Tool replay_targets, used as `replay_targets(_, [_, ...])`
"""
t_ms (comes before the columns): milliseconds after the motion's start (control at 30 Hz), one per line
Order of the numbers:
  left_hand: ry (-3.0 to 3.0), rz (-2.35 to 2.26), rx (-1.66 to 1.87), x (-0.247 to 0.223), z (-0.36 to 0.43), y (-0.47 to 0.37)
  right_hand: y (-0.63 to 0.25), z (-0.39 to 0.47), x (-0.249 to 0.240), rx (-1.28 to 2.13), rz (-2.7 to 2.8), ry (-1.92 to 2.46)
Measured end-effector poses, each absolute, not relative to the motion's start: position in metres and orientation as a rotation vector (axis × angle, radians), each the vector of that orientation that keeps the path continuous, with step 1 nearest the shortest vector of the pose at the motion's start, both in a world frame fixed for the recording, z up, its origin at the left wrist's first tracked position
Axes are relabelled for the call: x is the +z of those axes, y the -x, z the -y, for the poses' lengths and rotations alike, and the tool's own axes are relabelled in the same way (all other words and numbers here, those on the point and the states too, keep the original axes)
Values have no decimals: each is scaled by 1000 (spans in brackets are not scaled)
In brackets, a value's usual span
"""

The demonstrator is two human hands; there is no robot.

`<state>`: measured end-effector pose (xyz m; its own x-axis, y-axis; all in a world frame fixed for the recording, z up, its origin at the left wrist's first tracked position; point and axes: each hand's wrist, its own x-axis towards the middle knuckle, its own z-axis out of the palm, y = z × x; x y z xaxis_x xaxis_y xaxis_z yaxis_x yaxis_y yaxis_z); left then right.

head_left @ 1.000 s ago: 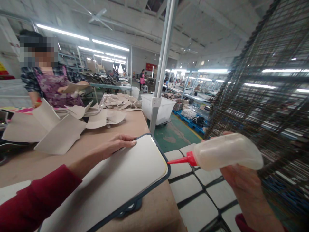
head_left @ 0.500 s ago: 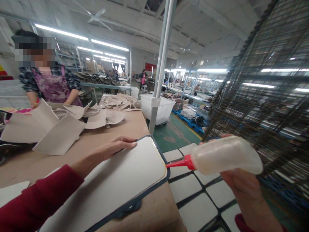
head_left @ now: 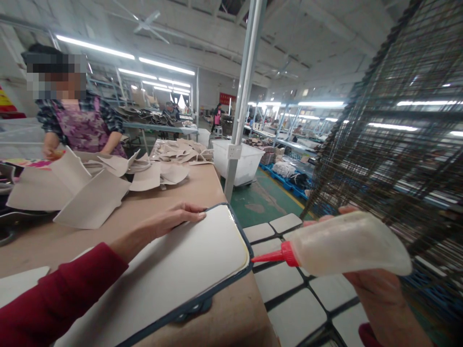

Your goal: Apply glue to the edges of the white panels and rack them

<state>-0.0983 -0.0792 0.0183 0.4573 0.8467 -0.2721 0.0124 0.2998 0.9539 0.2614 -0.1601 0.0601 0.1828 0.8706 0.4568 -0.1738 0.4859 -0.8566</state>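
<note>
My left hand point(head_left: 181, 217) grips the far edge of a flat white panel point(head_left: 173, 270) with a dark blue rim, fingers closed on it. The panel rests tilted on the brown table, and a yellowish line of glue runs along its right edge. In my right hand point(head_left: 376, 289) lies a translucent squeeze bottle point(head_left: 350, 243), held sideways with fingers wrapped round it. Its red nozzle point(head_left: 271, 257) points left, the tip at the rounded near-right corner of the panel. Part of my right hand is hidden behind the bottle.
Beige cut pieces point(head_left: 90, 197) are heaped on the table point(head_left: 202, 185). Several dark-rimmed white panels point(head_left: 289, 313) lie at the right below the table edge. A metal post point(head_left: 240, 96), a white bin point(head_left: 238, 161) and a wire rack point(head_left: 390, 120) stand beyond. A co-worker point(head_left: 83, 120) works at left.
The bottle and my right hand have moved right and slightly down, its nozzle tip shifting down along the panel's edge to the corner. My left hand keeps its hold.
</note>
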Motion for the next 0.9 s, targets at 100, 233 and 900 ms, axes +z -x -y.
replay_targets(100, [-1141,-936,678,21,81,97,-264,161,59,926,1130,716])
replay_targets(233, [-1144,-928,693,23,83,94,-274,158,50,915,1156,682])
replay_targets(900, [-1195,-921,693,25,88,95,-270,166,43,985,1098,768])
